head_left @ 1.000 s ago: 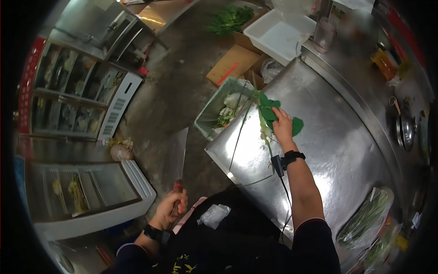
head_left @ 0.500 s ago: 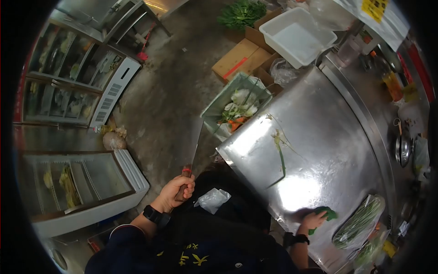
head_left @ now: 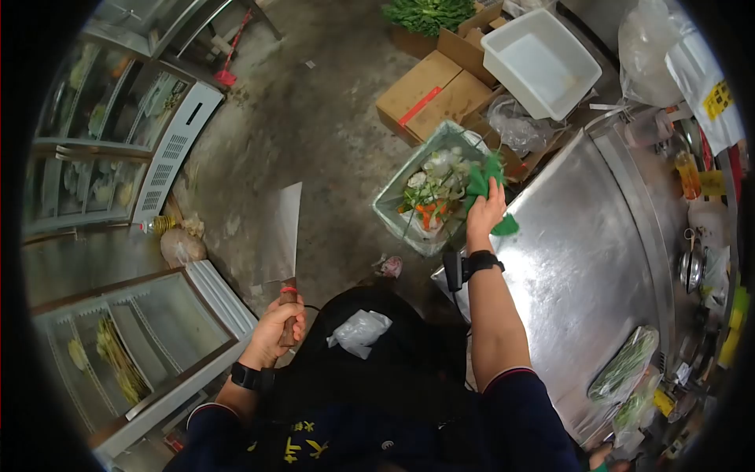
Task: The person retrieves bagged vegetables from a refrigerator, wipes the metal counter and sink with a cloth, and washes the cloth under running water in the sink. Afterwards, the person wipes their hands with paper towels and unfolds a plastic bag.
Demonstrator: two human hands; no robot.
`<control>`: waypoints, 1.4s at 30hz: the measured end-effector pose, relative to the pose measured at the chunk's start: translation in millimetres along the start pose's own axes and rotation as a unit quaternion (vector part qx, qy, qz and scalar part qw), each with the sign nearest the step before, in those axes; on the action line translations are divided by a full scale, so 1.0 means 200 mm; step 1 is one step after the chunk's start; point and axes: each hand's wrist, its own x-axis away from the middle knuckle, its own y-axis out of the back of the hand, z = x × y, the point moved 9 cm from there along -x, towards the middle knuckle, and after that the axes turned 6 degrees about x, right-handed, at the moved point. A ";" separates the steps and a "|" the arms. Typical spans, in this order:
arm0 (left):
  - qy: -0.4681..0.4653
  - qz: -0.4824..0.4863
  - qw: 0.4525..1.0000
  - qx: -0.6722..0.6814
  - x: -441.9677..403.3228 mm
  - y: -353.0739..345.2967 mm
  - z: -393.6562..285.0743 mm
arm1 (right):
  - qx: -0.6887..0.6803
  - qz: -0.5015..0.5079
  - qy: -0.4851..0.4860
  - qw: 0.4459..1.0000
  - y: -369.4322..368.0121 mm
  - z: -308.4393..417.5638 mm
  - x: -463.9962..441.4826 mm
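Observation:
My left hand is closed round the wooden handle of a cleaver, its broad blade pointing up and away from me over the floor. My right hand is closed on a green cloth, which hangs at the right rim of a lined waste bin. White and green vegetable scraps and orange pieces lie inside the bin. Beside that hand is the steel table. A crumpled white plastic bag rests at my lap.
Cardboard boxes and a white plastic tub stand beyond the bin. Glass-fronted fridges line the left side. A wrapped bunch of green stalks lies on the table's near right part. Leafy greens sit at the back.
My right hand has carried the cloth from the near part of the table to the bin's edge. The scraps on the tabletop are gone. The cleaver has shifted left, its blade face showing more.

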 end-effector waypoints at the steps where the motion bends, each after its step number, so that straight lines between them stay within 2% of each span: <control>1: -0.008 -0.009 1.000 0.004 -0.01 0.03 -0.04 | 0.002 -0.004 -0.001 1.000 0.03 0.01 -0.05; 2: -0.005 -0.007 1.000 0.004 -0.02 0.04 -0.06 | -0.163 0.003 0.005 0.987 0.07 0.00 -0.11; 3: -0.003 -0.009 1.000 0.002 -0.04 0.05 -0.09 | -0.321 0.012 0.007 0.947 0.13 -0.04 -0.15; 5: 0.003 -0.011 1.000 -0.006 -0.06 0.06 -0.12 | -0.283 -0.004 -0.014 0.959 0.47 -0.14 -0.12; 10: 0.052 0.013 0.998 -0.011 -0.11 0.00 -0.12 | -0.333 -0.078 -0.208 0.917 1.18 -0.91 0.44; 11: 0.062 0.023 0.997 -0.026 -0.12 0.00 -0.11 | -0.210 -0.110 -0.220 0.946 1.25 -1.21 0.62; 12: 0.060 0.020 0.998 -0.014 -0.13 0.01 -0.09 | -0.133 -0.067 -0.282 0.948 1.25 -1.42 0.78; 13: 0.061 0.019 0.998 -0.005 -0.14 0.01 -0.07 | 0.067 0.016 -0.282 0.957 1.14 -1.94 1.04; 14: 0.068 0.022 0.997 -0.010 -0.14 0.01 -0.06 | 0.216 -0.013 -0.318 0.923 1.18 -1.79 1.12; 15: 0.077 0.022 0.997 -0.006 -0.14 0.03 -0.04 | 0.361 -0.037 -0.353 0.862 1.14 -1.53 1.12; 16: 0.072 0.020 0.997 -0.014 -0.13 0.02 -0.03 | 0.337 -0.034 -0.319 0.885 1.01 -1.48 1.09; 17: 0.066 0.012 0.998 -0.021 -0.11 0.01 -0.04 | 0.287 0.063 -0.375 0.880 0.82 -1.40 1.07; 18: 0.085 0.021 0.995 -0.045 -0.11 0.00 -0.01 | 0.262 0.031 -0.327 0.907 0.68 -1.22 1.02; 19: 0.075 0.018 0.996 -0.055 -0.11 0.00 -0.01 | 0.365 0.041 -0.268 0.891 0.50 -1.02 0.98; 20: 0.057 0.015 0.997 -0.057 -0.11 0.00 -0.01 | 0.325 0.090 -0.265 0.904 0.44 -0.72 0.88; 21: 0.061 0.025 0.995 -0.069 -0.09 -0.04 -0.02 | 0.288 0.030 -0.202 0.936 0.49 -0.39 0.75; 22: 0.065 0.022 0.995 -0.075 -0.07 -0.08 -0.02 | 0.212 0.073 -0.179 0.958 0.37 -0.24 0.69; 23: 0.070 0.016 0.994 -0.080 -0.06 -0.10 -0.01 | 0.125 -0.003 -0.093 0.988 0.35 -0.07 0.60; 25: 0.076 0.041 0.994 -0.072 -0.08 -0.11 0.01 | -0.062 -0.033 -0.001 0.998 0.21 0.05 0.44; 26: 0.075 0.038 0.993 -0.078 -0.07 -0.12 0.01 | -0.056 -0.044 -0.006 0.997 0.25 -0.02 0.36; 28: 0.057 0.010 0.995 -0.085 -0.04 -0.16 0.00 | -0.232 -0.100 0.014 0.968 0.40 -0.07 0.19; 29: 0.057 0.015 0.994 -0.088 -0.05 -0.18 0.01 | -0.301 -0.064 -0.043 0.951 0.51 -0.22 0.14; 30: 0.048 0.017 0.990 -0.129 -0.07 -0.18 0.01 | -0.349 -0.136 -0.100 0.922 0.70 -0.39 0.17; 31: 0.039 0.020 0.985 -0.168 -0.10 -0.18 0.01 | -0.400 -0.106 -0.215 0.884 0.79 -0.64 0.22; 32: 0.043 0.029 0.982 -0.181 -0.13 -0.18 0.02 | -0.365 -0.101 -0.270 0.885 1.01 -0.80 0.26; 33: 0.041 0.034 0.983 -0.178 -0.14 -0.21 0.02 | -0.296 -0.208 -0.303 0.882 1.19 -1.06 0.38; 34: 0.043 0.042 0.978 -0.200 -0.13 -0.25 0.03 | -0.242 -0.264 -0.266 0.895 1.23 -1.51 0.52; 35: 0.044 0.049 0.973 -0.220 -0.13 -0.28 0.04 | -0.123 -0.297 -0.330 0.888 1.45 -1.59 0.65; 36: 0.026 0.035 0.967 -0.251 -0.13 -0.28 0.04 | -0.090 -0.232 -0.314 0.916 1.53 -1.85 0.76; 37: 0.029 0.041 0.966 -0.255 -0.13 -0.31 0.06 | 0.186 -0.281 -0.377 0.863 1.62 -1.98 0.97; 38: 0.019 0.041 0.957 -0.288 -0.11 -0.33 0.06 | 0.230 -0.208 -0.512 0.801 1.62 -2.15 1.14; 39: 0.010 0.041 0.947 -0.318 -0.10 -0.36 0.08 | 0.201 -0.128 -0.641 0.730 1.57 -2.34 1.30; 41: -0.007 0.036 0.912 -0.408 -0.07 -0.42 0.08 | 0.272 -0.057 -0.616 0.737 1.57 -2.40 1.13; 42: -0.002 0.036 0.913 -0.406 -0.06 -0.44 0.11 | 0.327 -0.088 -0.523 0.782 1.52 -2.50 0.98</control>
